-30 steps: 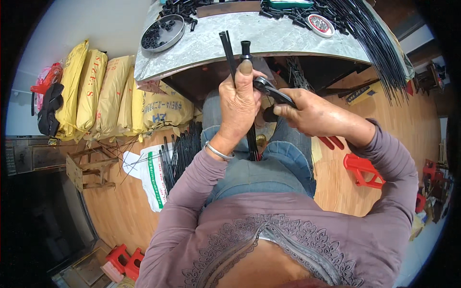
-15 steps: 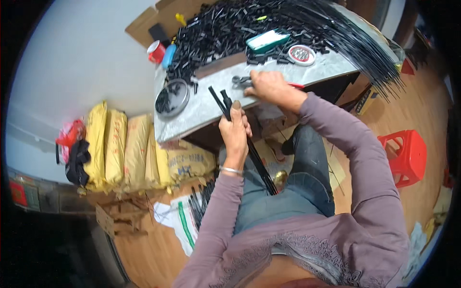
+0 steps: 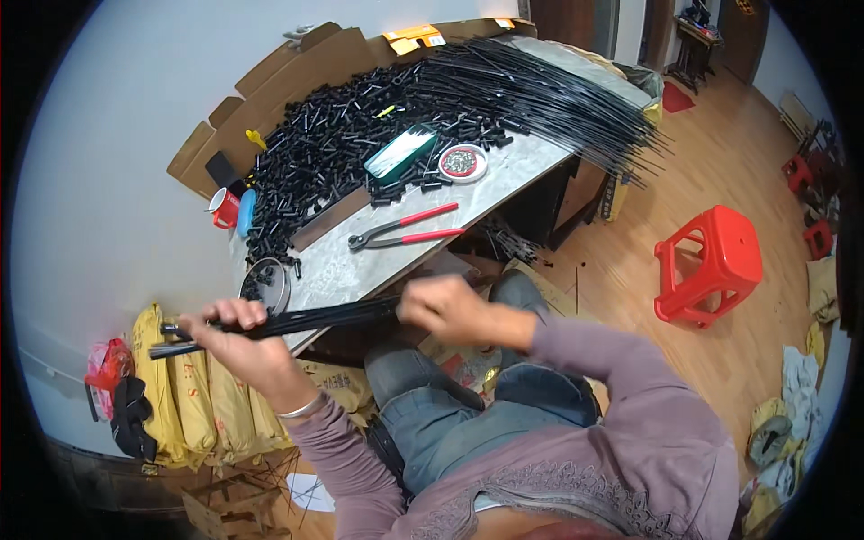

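We've got black rods (image 3: 333, 317) over a grey marbled tabletop (image 3: 328, 272), plus dark-headed, red-handled pliers (image 3: 407, 221). Our other colours: teal tray (image 3: 387, 176), red-and-white mug (image 3: 225, 211), bright red stool (image 3: 740, 245), yellow sacks (image 3: 202, 405) with red print, faded blue jeans (image 3: 468, 441), and a lacy-patterned mauve top (image 3: 576, 459). Pretty colourful, honestly!

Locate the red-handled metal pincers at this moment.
In the head view, the pincers lie on the grey marbled tabletop near its front edge, right of the flat brown strip and below the round white dish.
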{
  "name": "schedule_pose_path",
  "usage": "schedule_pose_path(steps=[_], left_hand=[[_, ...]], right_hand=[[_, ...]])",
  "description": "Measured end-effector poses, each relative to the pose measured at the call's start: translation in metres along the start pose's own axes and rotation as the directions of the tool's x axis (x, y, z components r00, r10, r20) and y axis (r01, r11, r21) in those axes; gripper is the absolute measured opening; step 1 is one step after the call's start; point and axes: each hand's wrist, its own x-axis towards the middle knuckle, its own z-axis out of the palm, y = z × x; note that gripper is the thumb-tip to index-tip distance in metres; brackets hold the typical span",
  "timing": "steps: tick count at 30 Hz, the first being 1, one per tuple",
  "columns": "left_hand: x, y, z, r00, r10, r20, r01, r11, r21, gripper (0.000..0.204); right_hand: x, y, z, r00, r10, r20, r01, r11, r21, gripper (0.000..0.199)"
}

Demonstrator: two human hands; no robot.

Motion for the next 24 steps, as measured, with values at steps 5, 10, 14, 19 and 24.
schedule_pose_path(steps=[5, 10, 14, 19, 24], left_hand=[[-0.006, -0.052, -0.095, 0.909, -0.391, -0.143, 0.339, 0.895, -0.291, 0.041], [-0.141, -0.104, -0.061, 0.525, -0.819, -0.232, 0.728, 0.574, -0.376, 0.054], [-0.203, -0.103, -0.044, 0.274, -0.957, 0.093, 0.904, 0.29, 0.314, 0.06], [-0.164, -0.088, 0.025, 0.79, -0.174, 0.588, -0.254, 0.78, 0.572, 0.051], [-0.158, -0.085, 0.012, 0.85, -0.292, 0.44, -0.046, 0.789, 0.612, 0.027]], right_hand=[[-0.079, -0.032, -0.022, 0.85, 0.412, 0.328, -0.512, 0.499, 0.699, 0.036], [-0.092, -0.019, -0.085, 0.721, 0.671, -0.171, -0.276, 0.505, 0.818, 0.035], [-0.075, -0.012, -0.09, 0.642, 0.698, -0.318, -0.397, 0.657, 0.641, 0.02], [-0.079, 0.008, -0.018, 0.886, 0.317, -0.338, -0.352, 0.935, -0.048, 0.022], [-0.075, -0.006, 0.02, 0.926, 0.361, -0.111, -0.376, 0.911, -0.17, 0.028]])
